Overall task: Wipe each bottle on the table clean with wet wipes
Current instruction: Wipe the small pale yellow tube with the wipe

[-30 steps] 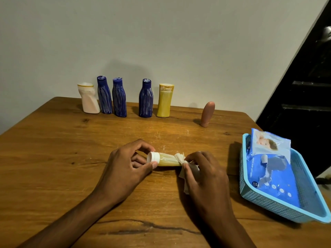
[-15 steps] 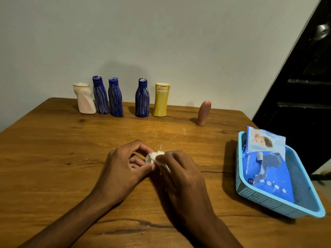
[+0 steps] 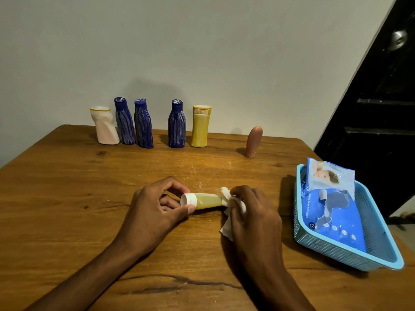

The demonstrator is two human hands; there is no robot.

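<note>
Two hands: yours, low over the table.
Left hand: pinches the bottle by its cap, bottle lying sideways.
Right hand: grips the wipe around the bottle's far end.

A home room: wooden table against a plain wall, dark door beside.

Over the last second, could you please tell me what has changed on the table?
The right hand slid the wet wipe along the small yellow bottle to its cap, then back to the base. The left hand kept pinching the white cap. The standing bottles and blue basket stayed put.
</note>
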